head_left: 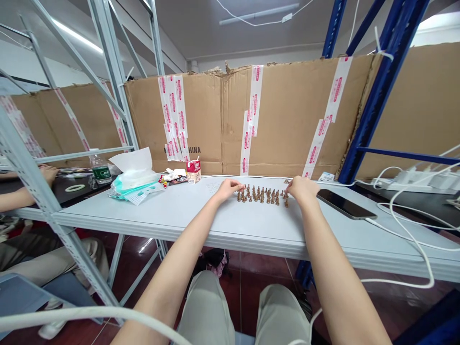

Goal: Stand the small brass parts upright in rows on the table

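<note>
Several small brass-coloured figurines [266, 195] stand upright in close rows on the light grey tabletop [194, 211]. At the left end of the rows is my left hand [229, 189], thumb and forefinger pinched at a figurine in the back corner. My right hand [302, 188] reaches to the right end, its fingers bent and drawn together beside the outermost figurines. Whatever its fingertips hold is too small and partly hidden to make out. Both forearms come in over the table's front edge.
A black phone [345, 204] on a white cable lies right of my right hand. Tissue pack [134, 177] and red drink carton [193, 171] stand left. Cardboard [287, 120] walls the back. A power strip [420, 181] sits far right. Another person's arm [28, 189] shows far left.
</note>
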`<move>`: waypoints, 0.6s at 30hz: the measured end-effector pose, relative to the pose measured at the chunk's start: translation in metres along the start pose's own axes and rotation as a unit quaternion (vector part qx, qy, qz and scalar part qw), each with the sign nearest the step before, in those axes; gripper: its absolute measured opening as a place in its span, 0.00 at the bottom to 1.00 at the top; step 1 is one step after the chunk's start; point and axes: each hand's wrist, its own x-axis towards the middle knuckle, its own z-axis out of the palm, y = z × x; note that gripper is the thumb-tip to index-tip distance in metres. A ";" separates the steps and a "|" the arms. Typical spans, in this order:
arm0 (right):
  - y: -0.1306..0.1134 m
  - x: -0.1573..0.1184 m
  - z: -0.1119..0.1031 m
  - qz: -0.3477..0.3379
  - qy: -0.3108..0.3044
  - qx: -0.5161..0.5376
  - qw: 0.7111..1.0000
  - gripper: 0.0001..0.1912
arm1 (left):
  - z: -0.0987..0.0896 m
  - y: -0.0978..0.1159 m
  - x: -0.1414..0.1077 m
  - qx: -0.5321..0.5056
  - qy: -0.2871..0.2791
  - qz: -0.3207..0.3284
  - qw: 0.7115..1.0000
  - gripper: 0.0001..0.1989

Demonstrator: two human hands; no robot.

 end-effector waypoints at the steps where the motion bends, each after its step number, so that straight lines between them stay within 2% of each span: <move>1: -0.001 0.000 0.000 0.004 -0.010 -0.010 1.000 0.15 | 0.000 0.001 0.000 0.003 -0.001 -0.003 1.000 0.18; 12: -0.004 -0.003 -0.004 -0.014 -0.068 -0.029 0.997 0.15 | 0.001 0.007 -0.006 0.028 -0.019 -0.037 0.999 0.16; 18: 0.005 0.000 -0.005 0.051 -0.002 -0.015 0.999 0.17 | 0.000 0.000 -0.002 0.051 -0.005 -0.023 0.998 0.15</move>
